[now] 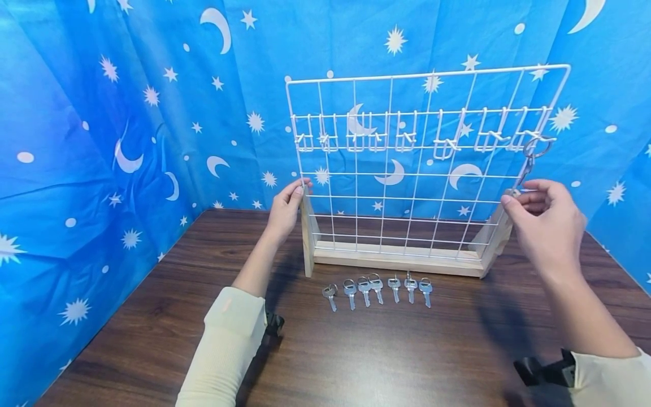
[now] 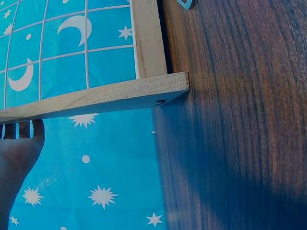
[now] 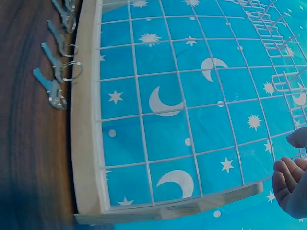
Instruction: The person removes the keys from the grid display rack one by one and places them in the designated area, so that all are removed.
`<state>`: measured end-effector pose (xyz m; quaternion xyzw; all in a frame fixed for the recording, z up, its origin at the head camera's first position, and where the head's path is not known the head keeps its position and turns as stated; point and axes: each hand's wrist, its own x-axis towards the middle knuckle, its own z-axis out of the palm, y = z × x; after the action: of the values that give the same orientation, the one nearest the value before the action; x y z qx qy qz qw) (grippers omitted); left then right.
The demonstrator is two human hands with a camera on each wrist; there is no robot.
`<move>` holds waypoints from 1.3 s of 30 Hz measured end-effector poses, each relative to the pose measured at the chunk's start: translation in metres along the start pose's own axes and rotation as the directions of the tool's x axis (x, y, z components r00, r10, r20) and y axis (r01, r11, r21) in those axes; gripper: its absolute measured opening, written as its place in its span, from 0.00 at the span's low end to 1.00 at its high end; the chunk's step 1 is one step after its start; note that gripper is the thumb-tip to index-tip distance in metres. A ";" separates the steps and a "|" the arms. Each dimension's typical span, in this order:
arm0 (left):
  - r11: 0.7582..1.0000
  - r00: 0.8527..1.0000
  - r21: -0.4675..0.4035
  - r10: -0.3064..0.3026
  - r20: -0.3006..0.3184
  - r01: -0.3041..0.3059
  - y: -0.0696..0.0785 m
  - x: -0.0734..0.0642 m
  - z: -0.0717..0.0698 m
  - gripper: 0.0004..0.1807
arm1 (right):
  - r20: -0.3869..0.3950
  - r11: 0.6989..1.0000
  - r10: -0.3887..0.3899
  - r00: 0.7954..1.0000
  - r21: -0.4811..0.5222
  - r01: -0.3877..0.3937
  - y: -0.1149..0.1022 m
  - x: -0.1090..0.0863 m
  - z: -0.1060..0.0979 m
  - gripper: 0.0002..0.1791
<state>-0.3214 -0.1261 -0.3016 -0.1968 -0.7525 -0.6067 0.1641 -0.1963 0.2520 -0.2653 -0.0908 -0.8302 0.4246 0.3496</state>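
Observation:
A white wire grid rack [image 1: 402,198] with a wooden stand [image 1: 396,260] stands upright on the table. My left hand [image 1: 286,209] grips its left edge near the top of the wooden side piece, thumb in front. At the opposite edge, my right hand [image 1: 551,226] holds the rack with thumb and curled fingers; the exact contact is partly hidden. Just above those fingers, a key on a ring [image 1: 537,148] hangs at the rightmost hook. White hooks [image 1: 407,138] line the upper grid. Several silver keys [image 1: 376,289] with rings lie in a row before the stand.
A dark wood-grain table [image 1: 356,350] extends in front of the rack. Blue cloth [image 1: 152,113] with white moons and stars hangs behind and along both sides. Each forearm wears a black strap mount, one beside the left sleeve [image 1: 229,333].

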 end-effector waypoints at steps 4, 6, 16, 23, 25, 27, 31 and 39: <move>1.000 1.000 -0.003 0.002 0.006 -0.002 0.000 0.000 0.000 0.20 | -0.041 0.999 0.013 0.999 0.035 -0.011 -0.005 0.007 0.000 0.22; 1.000 1.000 -0.003 0.002 0.007 -0.002 0.000 0.000 0.000 0.20 | -0.052 0.999 0.018 0.998 0.044 -0.016 -0.007 0.010 0.000 0.22; 1.000 1.000 0.003 -0.004 0.010 0.004 0.000 0.000 -0.001 0.20 | -0.065 0.997 0.034 0.997 0.076 -0.029 -0.020 0.024 -0.001 0.24; 1.000 1.000 -0.015 -0.016 0.020 0.016 0.001 0.000 -0.001 0.20 | -0.098 0.991 0.033 0.995 0.135 -0.020 -0.024 0.027 -0.002 0.18; 1.000 1.000 -0.014 -0.015 0.020 0.016 0.004 -0.001 -0.001 0.20 | -0.106 0.987 0.032 0.994 0.162 -0.014 -0.024 0.027 -0.002 0.17; 1.000 1.000 -0.010 -0.010 0.014 0.010 0.004 -0.001 -0.001 0.20 | -0.114 0.979 0.026 0.993 0.204 -0.002 -0.025 0.027 -0.003 0.15; 1.000 1.000 -0.007 -0.007 0.005 0.007 0.004 -0.001 0.000 0.19 | -0.138 0.966 0.002 0.990 0.256 0.034 -0.028 0.025 -0.006 0.08; 1.000 1.000 0.005 0.011 0.009 -0.011 -0.001 0.000 0.000 0.21 | -0.187 0.950 -0.035 0.982 0.298 0.090 -0.032 0.022 -0.007 0.06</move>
<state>-0.3218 -0.1265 -0.3020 -0.2035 -0.7536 -0.6031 0.1645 -0.2030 0.2464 -0.2270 -0.0471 -0.7223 0.5264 0.4461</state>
